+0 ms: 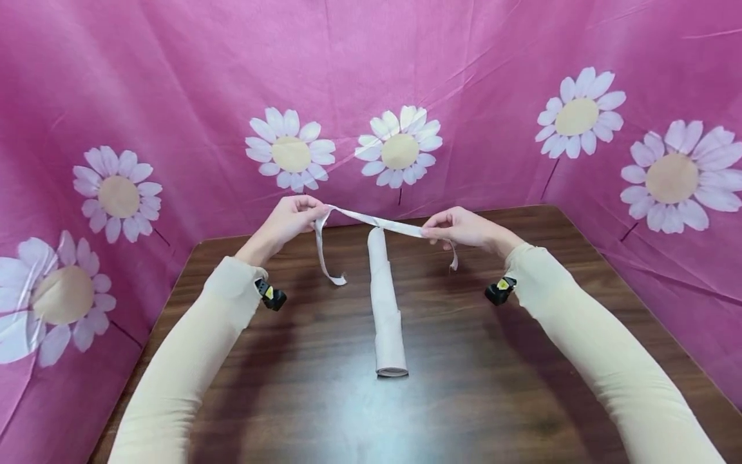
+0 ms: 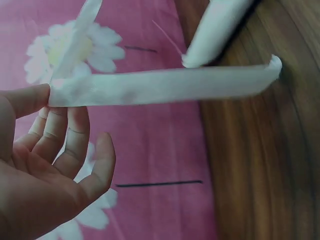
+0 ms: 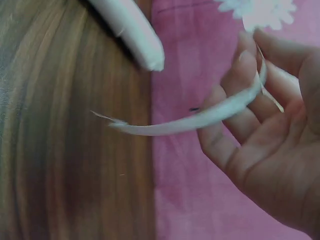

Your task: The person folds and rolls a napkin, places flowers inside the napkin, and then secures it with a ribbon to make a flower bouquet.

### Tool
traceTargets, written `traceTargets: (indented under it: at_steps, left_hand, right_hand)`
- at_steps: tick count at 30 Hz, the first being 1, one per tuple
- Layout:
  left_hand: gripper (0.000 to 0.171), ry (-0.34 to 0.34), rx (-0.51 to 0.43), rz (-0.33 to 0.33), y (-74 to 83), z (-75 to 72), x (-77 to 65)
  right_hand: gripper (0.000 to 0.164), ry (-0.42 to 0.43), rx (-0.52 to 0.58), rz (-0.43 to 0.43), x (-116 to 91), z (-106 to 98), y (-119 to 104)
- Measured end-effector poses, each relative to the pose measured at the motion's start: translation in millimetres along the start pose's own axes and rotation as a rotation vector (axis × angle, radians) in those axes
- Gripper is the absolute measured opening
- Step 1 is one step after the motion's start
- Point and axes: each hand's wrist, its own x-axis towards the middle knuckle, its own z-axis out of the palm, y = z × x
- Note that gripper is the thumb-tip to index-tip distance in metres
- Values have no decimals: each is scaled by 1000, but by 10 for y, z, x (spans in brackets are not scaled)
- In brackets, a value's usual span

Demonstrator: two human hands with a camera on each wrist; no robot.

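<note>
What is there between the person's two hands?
In the head view, a ribbon spans the gap from the left hand to the right hand. The roll's far end shows just below it.

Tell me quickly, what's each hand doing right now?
Left hand: holding, pinching a white ribbon between thumb and fingers.
Right hand: holding, pinching the same ribbon, a short tail hanging below.

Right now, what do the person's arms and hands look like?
The left sleeve and right sleeve are long, cream and wrinkled. Each wrist carries a small black device with a yellow marking. The left hand and right hand are bare, without gloves.
</note>
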Motion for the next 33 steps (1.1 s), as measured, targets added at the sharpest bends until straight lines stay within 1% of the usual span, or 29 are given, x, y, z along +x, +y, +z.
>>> traceTargets:
  at_steps: [2,6,8,10,13,16,19,22,25,27,29,31,33]
  left_hand:
    - [25,24,18,-12,-83,-6,66]
    - [26,75,127,-18,-302,14,216]
    - [28,108,202,-29,-417,49,284]
    - [29,147,256,-51,-529,94,350]
    - [29,249,331,-70,-662,180,428]
    - [28,385,374,-60,-757,287,504]
    - [25,486,363,-47,-841,416,569]
    - [23,544,303,-30,-918,540,614]
    - [24,600,258,-3,-979,618,641]
    - [24,641,243,3,-1007,632,652]
    - [25,675,245,-6,-1020,617,657]
    - [26,683,261,-33,-1032,585,650]
    - [27,671,290,-62,-1049,542,638]
  right_hand:
    - [26,51,34,7,94,10,90]
    - [34,155,117,30,309,93,300]
    - [37,221,186,51,414,167,398]
    - [38,299,264,72,504,248,474]
    - [36,418,388,101,610,381,541]
    - [34,531,480,106,708,514,569]
    - [32,614,522,105,802,640,580]
    - [30,668,539,115,873,740,589]
    - [26,700,549,117,918,791,590]
    - [25,714,564,112,941,797,597]
    - [25,723,577,117,952,790,605]
    - [25,731,597,123,959,792,609]
    - [26,740,599,123,970,814,605]
